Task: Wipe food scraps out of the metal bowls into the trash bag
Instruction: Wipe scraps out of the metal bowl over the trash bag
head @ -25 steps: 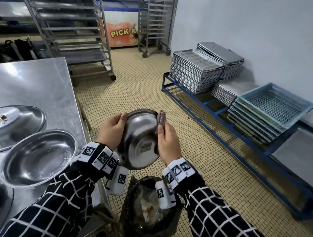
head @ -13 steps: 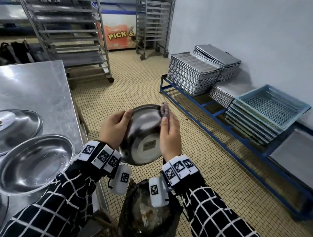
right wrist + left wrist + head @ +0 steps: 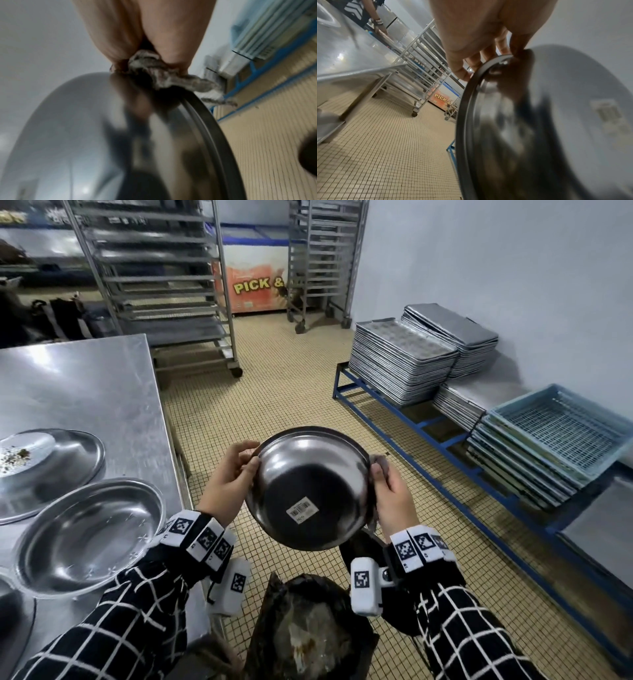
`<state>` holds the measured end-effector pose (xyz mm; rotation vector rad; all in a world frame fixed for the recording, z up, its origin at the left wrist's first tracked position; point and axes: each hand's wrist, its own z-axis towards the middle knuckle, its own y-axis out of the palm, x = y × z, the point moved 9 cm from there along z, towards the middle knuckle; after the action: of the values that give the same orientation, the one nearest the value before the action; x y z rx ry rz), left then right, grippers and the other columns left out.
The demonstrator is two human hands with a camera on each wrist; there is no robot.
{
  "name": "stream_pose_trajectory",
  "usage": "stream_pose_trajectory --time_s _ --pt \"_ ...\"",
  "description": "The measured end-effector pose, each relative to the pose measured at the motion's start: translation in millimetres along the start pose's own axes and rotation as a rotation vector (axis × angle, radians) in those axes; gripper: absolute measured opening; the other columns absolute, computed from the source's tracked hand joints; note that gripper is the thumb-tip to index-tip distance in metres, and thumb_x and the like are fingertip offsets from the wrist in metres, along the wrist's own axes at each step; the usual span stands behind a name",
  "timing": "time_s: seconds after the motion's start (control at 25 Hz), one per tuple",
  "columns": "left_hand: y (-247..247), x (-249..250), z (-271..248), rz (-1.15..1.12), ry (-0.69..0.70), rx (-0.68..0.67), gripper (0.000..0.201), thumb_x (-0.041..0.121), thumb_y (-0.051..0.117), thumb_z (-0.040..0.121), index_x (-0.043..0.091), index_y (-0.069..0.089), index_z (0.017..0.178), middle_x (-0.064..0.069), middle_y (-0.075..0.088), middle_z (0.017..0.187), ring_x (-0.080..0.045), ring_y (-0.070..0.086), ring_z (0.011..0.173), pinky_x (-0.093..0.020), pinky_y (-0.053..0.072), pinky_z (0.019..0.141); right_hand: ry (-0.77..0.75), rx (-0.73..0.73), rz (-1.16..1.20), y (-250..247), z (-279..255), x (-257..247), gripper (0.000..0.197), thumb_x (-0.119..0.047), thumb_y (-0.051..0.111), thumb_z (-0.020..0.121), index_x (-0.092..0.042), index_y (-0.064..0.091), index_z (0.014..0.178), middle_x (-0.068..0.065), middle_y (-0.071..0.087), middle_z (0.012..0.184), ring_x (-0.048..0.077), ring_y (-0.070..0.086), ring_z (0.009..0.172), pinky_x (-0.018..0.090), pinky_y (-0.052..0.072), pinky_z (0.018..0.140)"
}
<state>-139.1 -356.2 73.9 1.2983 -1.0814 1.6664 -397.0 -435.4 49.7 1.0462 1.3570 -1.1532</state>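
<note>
Metal bowl (image 3: 310,487) held up between both hands, tipped so its underside with a barcode sticker (image 3: 302,510) faces the person; it hangs above the open black trash bag (image 3: 308,631) on the floor.

Left hand (image 3: 228,477) grips the bowl's left rim: thumb on the outside near the top, fingers curled over the edge. The left wrist view shows fingertips (image 3: 462,73) hooked on the rim.

Right hand (image 3: 390,494) closed on the right rim, pinching a grey rag (image 3: 159,75) against the edge. In the right wrist view the rag is bunched between thumb and fingers and trails over the rim. How far the fingers reach inside the bowl cannot be told.

Steel table (image 3: 85,392) to the person's left. On it, an empty shallow bowl (image 3: 89,539) near the edge, and beyond it another dish (image 3: 51,467) with food scraps (image 3: 15,458). Stacked baking trays (image 3: 400,361) and blue crates (image 3: 561,433) sit on a blue rack (image 3: 421,426) along the right wall.
</note>
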Motion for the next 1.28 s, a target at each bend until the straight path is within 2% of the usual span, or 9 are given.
stream_pose_trajectory --time_s 0.24,0.36,0.52,0.64,0.8,0.96,1.12,1.2,1.28 --pt "20.8 6.5 0.8 0.138 0.010 -0.203 0.015 0.032 0.051 0.093 0.030 0.064 0.100 0.005 0.067 0.090 -0.010 0.065 0.086 -0.023 0.052 0.073 -0.332 -0.264 -0.567 23.8 9.7 -45.7 0.022 -0.024 0.045 0.099 -0.014 0.056 0.115 -0.005 0.064 0.096 0.004 0.060 0.085 0.012 0.047 0.072" --pt "24.0 0.1 3.4 0.232 -0.023 -0.227 0.016 0.033 0.051 0.094 0.027 0.066 0.089 0.003 0.067 0.086 -0.017 0.062 0.088 -0.034 0.050 0.084 -0.473 -0.111 -0.544 27.4 0.4 -56.8 0.025 -0.019 0.046 0.098 -0.008 0.049 0.121 -0.001 0.063 0.096 0.008 0.061 0.078 0.018 0.053 0.069" --pt "29.4 3.8 -1.3 0.282 -0.046 -0.133 0.019 0.030 0.050 0.096 0.021 0.064 0.087 -0.002 0.066 0.083 -0.021 0.063 0.083 -0.036 0.053 0.078 -0.502 0.023 -0.439 49.3 -19.8 -46.4 0.038 -0.030 0.044 0.096 -0.009 0.044 0.128 0.005 0.057 0.126 0.016 0.059 0.108 0.025 0.052 0.090" --pt "32.8 13.5 -3.7 0.236 -0.050 -0.031 0.021 0.025 0.050 0.097 0.020 0.064 0.082 -0.004 0.069 0.076 -0.025 0.066 0.074 -0.039 0.057 0.068 -0.599 -0.079 -0.703 93.6 -43.2 -34.9 0.055 -0.048 0.027 0.097 -0.016 0.041 0.139 0.000 0.031 0.152 0.014 0.022 0.142 0.037 0.024 0.113" --pt "28.5 15.6 -8.6 0.158 -0.053 0.046 0.024 0.031 0.052 0.095 0.018 0.064 0.079 -0.014 0.066 0.071 -0.033 0.061 0.065 -0.051 0.053 0.065 -0.283 0.090 -0.438 51.6 -20.0 -11.6 0.046 -0.041 0.029 0.099 -0.021 0.042 0.139 0.001 0.051 0.134 0.011 0.049 0.118 0.028 0.046 0.091" --pt "18.7 21.2 -4.1 0.186 -0.011 0.098 0.027 0.032 0.050 0.096 0.022 0.060 0.073 -0.001 0.058 0.061 -0.019 0.053 0.057 -0.040 0.047 0.059 -0.099 0.146 -0.342 22.7 -22.2 6.9 0.049 -0.049 0.028 0.096 -0.022 0.055 0.126 -0.002 0.066 0.101 0.020 0.064 0.095 0.031 0.053 0.077" --pt "24.6 31.8 -2.3 0.300 0.068 0.103 0.028 0.033 0.049 0.096 0.020 0.057 0.073 0.000 0.058 0.060 -0.020 0.053 0.054 -0.036 0.045 0.052 -0.405 0.037 -0.548 76.8 -53.1 -29.0 0.052 -0.055 0.018 0.096 -0.042 0.023 0.147 -0.007 0.020 0.156 0.018 0.030 0.139 0.042 0.035 0.109" --pt "31.7 41.0 -4.6 0.386 0.132 0.110 0.028 0.032 0.050 0.096 0.021 0.055 0.071 0.003 0.056 0.060 -0.015 0.051 0.054 -0.023 0.043 0.051 -0.486 0.129 -0.648 88.4 -51.9 -45.7 0.053 -0.052 0.018 0.097 -0.038 0.022 0.148 -0.006 0.009 0.159 0.017 0.005 0.146 0.045 0.016 0.116" --pt "37.8 45.8 -7.0 0.429 0.167 0.104 0.027 0.031 0.051 0.096 0.021 0.054 0.071 0.007 0.053 0.059 -0.009 0.047 0.053 -0.013 0.037 0.049 -0.394 0.244 -0.580 74.6 -38.2 -45.5 0.055 -0.051 0.019 0.096 -0.032 0.025 0.148 -0.004 0.016 0.157 0.017 0.009 0.146 0.043 0.015 0.115"
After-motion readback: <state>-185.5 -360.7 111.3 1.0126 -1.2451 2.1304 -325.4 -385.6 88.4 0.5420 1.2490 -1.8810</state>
